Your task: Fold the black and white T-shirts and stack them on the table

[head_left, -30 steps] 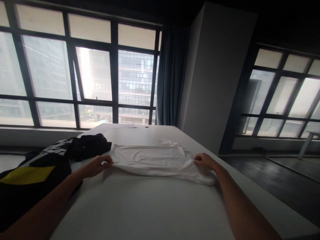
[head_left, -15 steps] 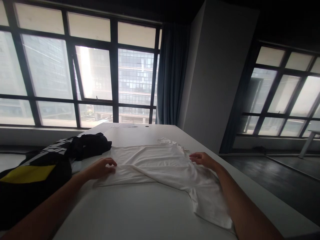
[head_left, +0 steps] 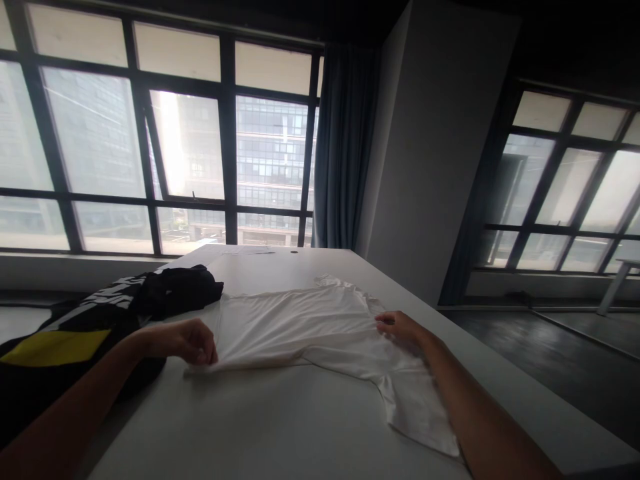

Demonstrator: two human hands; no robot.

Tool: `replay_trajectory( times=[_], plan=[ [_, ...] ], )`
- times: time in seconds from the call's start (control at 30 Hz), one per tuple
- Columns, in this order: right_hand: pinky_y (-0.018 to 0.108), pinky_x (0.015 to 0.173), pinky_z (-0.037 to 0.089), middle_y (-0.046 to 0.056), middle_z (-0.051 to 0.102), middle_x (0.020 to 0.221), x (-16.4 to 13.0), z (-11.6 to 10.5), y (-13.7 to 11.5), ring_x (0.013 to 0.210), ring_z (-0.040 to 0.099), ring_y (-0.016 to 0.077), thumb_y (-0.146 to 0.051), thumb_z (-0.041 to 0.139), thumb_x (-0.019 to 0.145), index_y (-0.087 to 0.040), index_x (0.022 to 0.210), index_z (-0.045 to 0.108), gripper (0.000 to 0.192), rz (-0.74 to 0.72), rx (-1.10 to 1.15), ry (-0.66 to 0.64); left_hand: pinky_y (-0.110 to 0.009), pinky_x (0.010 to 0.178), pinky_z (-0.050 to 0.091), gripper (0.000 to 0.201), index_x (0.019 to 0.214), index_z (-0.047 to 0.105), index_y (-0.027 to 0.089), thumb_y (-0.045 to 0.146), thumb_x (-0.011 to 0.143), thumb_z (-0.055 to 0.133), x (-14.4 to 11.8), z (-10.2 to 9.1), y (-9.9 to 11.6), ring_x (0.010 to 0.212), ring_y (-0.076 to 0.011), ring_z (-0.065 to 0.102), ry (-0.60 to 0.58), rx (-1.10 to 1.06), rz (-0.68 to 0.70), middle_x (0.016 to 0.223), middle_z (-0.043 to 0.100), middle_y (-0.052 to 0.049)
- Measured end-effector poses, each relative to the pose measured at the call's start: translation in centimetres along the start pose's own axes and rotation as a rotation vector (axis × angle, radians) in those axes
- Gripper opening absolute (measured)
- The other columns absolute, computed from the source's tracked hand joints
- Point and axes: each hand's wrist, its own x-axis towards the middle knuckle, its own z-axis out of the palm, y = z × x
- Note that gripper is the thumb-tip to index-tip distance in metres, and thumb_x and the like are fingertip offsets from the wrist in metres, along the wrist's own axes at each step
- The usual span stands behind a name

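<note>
A white T-shirt (head_left: 300, 327) lies spread on the white table, its hem to the left and its collar end to the right. One sleeve points toward me at the lower right, another lies at the far side. My left hand (head_left: 193, 343) is closed on the near corner of the hem, fingers pinched on the cloth. At the collar end, my right hand (head_left: 397, 327) has its fingers bent and pressed together on the fabric near the neckline. Soft creases run across the shirt between both hands.
Dark clothing (head_left: 175, 291) with yellow and white patches is heaped on the table's left side. Papers (head_left: 250, 251) lie at the far end of the white table (head_left: 280, 427). Windows, a blue curtain (head_left: 345, 147) and a pillar (head_left: 430, 153) stand beyond.
My left hand has moved left and toward me, closing on the hem corner and pulling the cloth straighter. My right hand has shifted slightly left, its fingers closing on the fabric.
</note>
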Motion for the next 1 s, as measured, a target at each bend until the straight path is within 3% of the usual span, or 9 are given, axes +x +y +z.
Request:
replay_trajectory(
  times=[0.1, 0.2, 0.27, 0.47, 0.6, 0.7, 0.8, 0.9, 1.0],
  plan=[
    [0.037, 0.095, 0.048, 0.016, 0.069, 0.115, -0.3, -0.1, -0.6, 0.108, 0.064, 0.0283, -0.038, 0.074, 0.07, -0.012, 0.108, 0.071, 0.046, -0.001, -0.021, 0.014, -0.034, 0.076, 0.054, 0.048, 0.084, 0.076, 0.019, 0.064, 0.074, 0.061, 0.9, 0.7, -0.3, 0.082, -0.0254, 0.069, -0.069, 0.034, -0.004, 0.087, 0.076, -0.008],
    [0.037, 0.099, 0.046, 0.016, 0.065, 0.122, -0.6, 0.0, -1.6, 0.114, 0.061, 0.0289, -0.04, 0.07, 0.075, -0.014, 0.113, 0.07, 0.046, -0.016, -0.055, 0.047, -0.037, 0.085, 0.051, 0.055, 0.098, 0.075, 0.021, 0.067, 0.08, 0.05, 3.1, 2.2, -1.7, 0.093, -0.028, 0.068, 0.278, 0.317, -0.04, 0.101, 0.075, -0.01],
    [0.037, 0.102, 0.043, 0.016, 0.062, 0.128, -0.6, 0.5, -2.1, 0.118, 0.058, 0.0287, -0.041, 0.067, 0.079, -0.015, 0.12, 0.067, 0.049, -0.028, -0.079, 0.025, -0.042, 0.098, 0.044, 0.06, 0.114, 0.07, 0.024, 0.067, 0.08, 0.048, 4.4, 3.0, -3.0, 0.112, -0.0313, 0.062, 0.37, 0.485, -0.072, 0.121, 0.069, -0.01],
    [0.039, 0.115, 0.027, 0.015, 0.04, 0.15, -0.1, 2.2, -2.0, 0.137, 0.038, 0.0292, -0.053, 0.069, 0.075, -0.016, 0.131, 0.059, 0.067, -0.065, -0.182, -0.059, -0.059, 0.114, 0.016, 0.073, 0.145, 0.043, 0.024, 0.066, 0.087, 0.029, 5.7, 2.8, -6.0, 0.144, -0.0325, 0.026, 0.324, 0.613, -0.291, 0.156, 0.032, -0.008],
    [0.041, 0.116, 0.024, 0.013, 0.034, 0.153, 0.1, 2.0, -1.6, 0.14, 0.033, 0.0294, -0.056, 0.068, 0.074, -0.019, 0.135, 0.056, 0.072, -0.063, -0.18, -0.106, -0.053, 0.116, 0.018, 0.08, 0.149, 0.034, 0.021, 0.067, 0.084, 0.035, 5.5, 1.3, -6.6, 0.146, -0.0303, 0.019, 0.224, 0.575, -0.326, 0.159, 0.022, -0.009],
    [0.04, 0.113, 0.03, 0.013, 0.037, 0.152, 0.0, 0.9, -1.9, 0.136, 0.039, 0.0318, -0.054, 0.076, 0.066, -0.02, 0.134, 0.056, 0.079, -0.011, -0.192, -0.186, -0.04, 0.114, 0.029, 0.089, 0.145, 0.041, 0.019, 0.067, 0.071, 0.055, 4.6, 0.0, -6.9, 0.14, -0.0305, 0.034, 0.139, 0.52, -0.25, 0.156, 0.031, -0.011],
    [0.041, 0.102, 0.043, 0.014, 0.056, 0.136, 1.0, -0.4, -3.1, 0.119, 0.056, 0.0348, -0.045, 0.086, 0.051, -0.02, 0.121, 0.066, 0.077, 0.087, -0.277, -0.289, -0.036, 0.1, 0.044, 0.078, 0.126, 0.062, 0.022, 0.061, 0.059, 0.069, 4.2, -1.2, -6.6, 0.12, -0.0314, 0.057, 0.145, 0.485, -0.234, 0.136, 0.058, -0.011],
    [0.046, 0.092, 0.048, 0.016, 0.07, 0.107, 3.7, -0.6, -5.3, 0.099, 0.064, 0.037, -0.038, 0.088, 0.048, -0.016, 0.094, 0.075, 0.053, 0.151, -0.418, -0.289, -0.036, 0.091, 0.049, 0.058, 0.105, 0.071, 0.021, 0.064, 0.069, 0.058, 6.1, -1.9, -6.0, 0.105, -0.0304, 0.064, 0.274, 0.541, -0.21, 0.114, 0.07, -0.012],
    [0.045, 0.1, 0.042, 0.015, 0.068, 0.116, 7.6, 0.9, -7.1, 0.11, 0.06, 0.0361, -0.043, 0.082, 0.059, -0.019, 0.103, 0.073, 0.051, 0.051, -0.412, -0.137, -0.039, 0.098, 0.044, 0.063, 0.115, 0.066, 0.018, 0.065, 0.08, 0.044, 9.9, -2.3, -6.2, 0.116, -0.0316, 0.059, 0.392, 0.581, -0.166, 0.125, 0.064, -0.016]
  ],
)
